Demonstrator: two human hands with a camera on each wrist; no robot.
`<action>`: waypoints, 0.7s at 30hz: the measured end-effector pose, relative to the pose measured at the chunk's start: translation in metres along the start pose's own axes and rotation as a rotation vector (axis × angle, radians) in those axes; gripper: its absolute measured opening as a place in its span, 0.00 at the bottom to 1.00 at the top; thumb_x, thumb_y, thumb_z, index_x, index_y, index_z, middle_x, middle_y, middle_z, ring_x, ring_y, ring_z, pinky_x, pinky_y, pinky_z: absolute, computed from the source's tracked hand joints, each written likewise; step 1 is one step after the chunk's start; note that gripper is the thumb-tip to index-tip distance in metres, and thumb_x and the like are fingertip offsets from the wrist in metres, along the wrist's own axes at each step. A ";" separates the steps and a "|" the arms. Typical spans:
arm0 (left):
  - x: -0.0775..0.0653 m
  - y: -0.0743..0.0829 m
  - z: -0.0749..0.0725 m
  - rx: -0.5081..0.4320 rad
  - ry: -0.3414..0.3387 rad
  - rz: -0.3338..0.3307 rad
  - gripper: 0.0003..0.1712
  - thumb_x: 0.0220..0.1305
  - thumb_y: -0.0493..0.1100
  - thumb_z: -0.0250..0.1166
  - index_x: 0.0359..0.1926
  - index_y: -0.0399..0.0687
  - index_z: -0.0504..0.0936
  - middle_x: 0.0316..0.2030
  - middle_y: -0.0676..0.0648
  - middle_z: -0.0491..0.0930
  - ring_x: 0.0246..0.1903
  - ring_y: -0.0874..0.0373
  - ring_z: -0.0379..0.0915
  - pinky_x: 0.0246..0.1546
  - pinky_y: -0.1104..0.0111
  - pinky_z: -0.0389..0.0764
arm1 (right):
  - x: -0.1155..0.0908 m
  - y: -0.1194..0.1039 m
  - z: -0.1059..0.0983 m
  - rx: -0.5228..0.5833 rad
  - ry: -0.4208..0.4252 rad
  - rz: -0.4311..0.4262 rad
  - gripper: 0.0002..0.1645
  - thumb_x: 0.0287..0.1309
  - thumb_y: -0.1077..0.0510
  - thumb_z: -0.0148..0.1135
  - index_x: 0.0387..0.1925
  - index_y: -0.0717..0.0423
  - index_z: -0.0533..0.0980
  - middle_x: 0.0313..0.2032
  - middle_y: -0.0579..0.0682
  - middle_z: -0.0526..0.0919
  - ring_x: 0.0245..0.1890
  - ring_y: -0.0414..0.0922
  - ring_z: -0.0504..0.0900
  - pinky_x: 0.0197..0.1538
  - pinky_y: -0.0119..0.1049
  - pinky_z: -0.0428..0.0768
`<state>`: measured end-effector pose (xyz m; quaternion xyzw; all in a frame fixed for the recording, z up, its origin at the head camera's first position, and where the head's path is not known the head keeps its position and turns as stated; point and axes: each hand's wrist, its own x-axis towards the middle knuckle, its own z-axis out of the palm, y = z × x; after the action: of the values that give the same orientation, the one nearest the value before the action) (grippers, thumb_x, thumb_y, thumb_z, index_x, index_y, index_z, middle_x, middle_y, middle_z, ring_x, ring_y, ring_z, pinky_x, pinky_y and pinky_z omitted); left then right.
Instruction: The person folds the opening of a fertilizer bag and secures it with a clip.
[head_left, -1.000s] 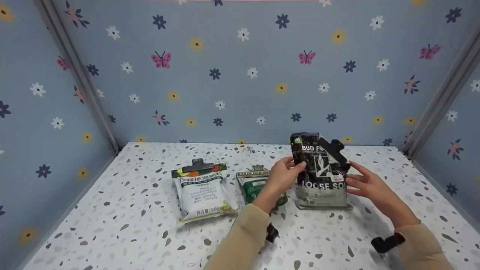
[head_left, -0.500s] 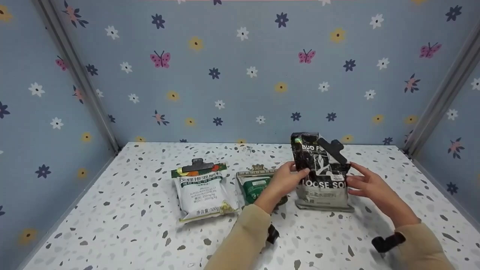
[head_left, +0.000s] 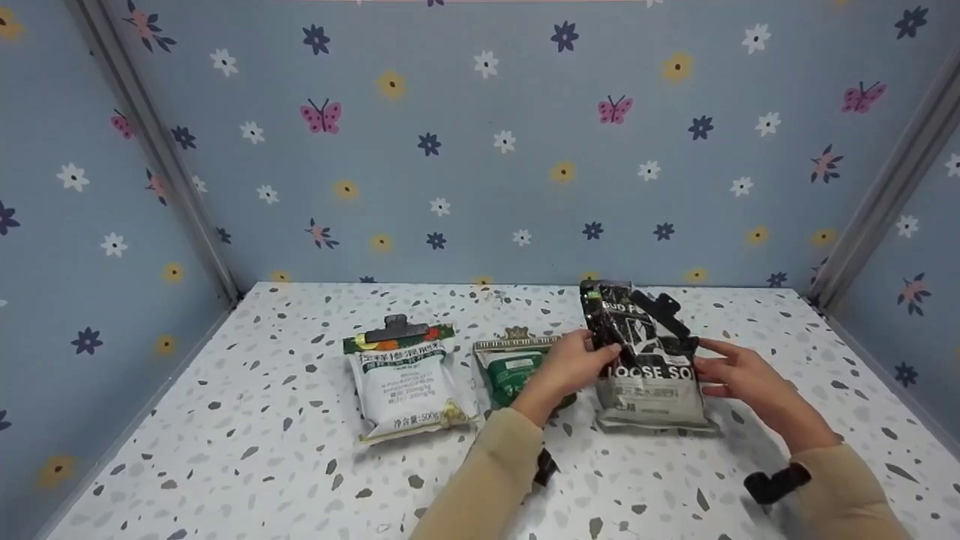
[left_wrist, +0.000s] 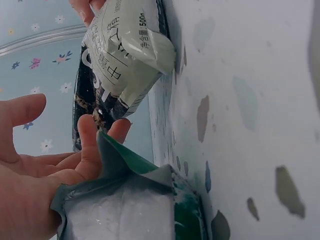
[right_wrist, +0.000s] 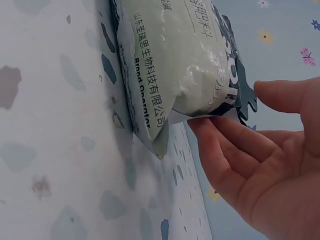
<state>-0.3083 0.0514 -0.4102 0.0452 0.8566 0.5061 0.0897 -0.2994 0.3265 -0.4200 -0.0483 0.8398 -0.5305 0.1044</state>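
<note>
A black-and-grey fertilizer bag, marked "LOOSE SO", leans back on the speckled table with a black clip across its folded top corner. My left hand holds its left edge, thumb over the front in the head view; in the left wrist view the bent fingers meet that edge. On the opposite edge, my right hand holds it below the clip. The right wrist view shows fingertips against the bag's side and the thumb close to the clip.
A green pouch lies left of the held bag, partly hidden by my left hand. Farther left is a white 500 g fertilizer bag with a dark clip on its top. A flowered wall closes off the back.
The black-and-grey bag's top has sunk and tipped backward, while its base has slid slightly toward me and right. Both hands stay at its edges; the left has shifted slightly down its edge.
</note>
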 end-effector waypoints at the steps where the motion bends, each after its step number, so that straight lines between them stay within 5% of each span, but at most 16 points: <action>1: 0.000 0.000 0.000 0.022 -0.002 0.000 0.40 0.67 0.65 0.61 0.71 0.48 0.68 0.67 0.44 0.70 0.66 0.47 0.66 0.64 0.52 0.66 | 0.001 0.000 0.000 -0.004 0.002 0.003 0.40 0.76 0.55 0.50 0.75 0.72 0.45 0.65 0.74 0.66 0.55 0.48 0.80 0.53 0.39 0.81; 11: 0.002 -0.002 -0.002 0.057 -0.048 0.022 0.38 0.67 0.65 0.61 0.68 0.47 0.72 0.65 0.46 0.73 0.64 0.49 0.68 0.63 0.55 0.69 | 0.001 -0.002 0.002 -0.054 0.009 0.041 0.39 0.76 0.53 0.51 0.71 0.77 0.52 0.63 0.71 0.70 0.54 0.48 0.80 0.53 0.42 0.80; 21: 0.002 -0.007 0.000 0.075 -0.055 0.035 0.33 0.67 0.64 0.61 0.66 0.53 0.75 0.62 0.50 0.75 0.60 0.52 0.71 0.60 0.55 0.71 | -0.002 0.002 0.005 -0.091 -0.014 0.029 0.36 0.76 0.55 0.49 0.71 0.77 0.53 0.65 0.74 0.66 0.61 0.60 0.75 0.53 0.43 0.80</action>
<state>-0.3106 0.0481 -0.4166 0.0773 0.8712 0.4737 0.1026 -0.2965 0.3230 -0.4234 -0.0447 0.8628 -0.4901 0.1158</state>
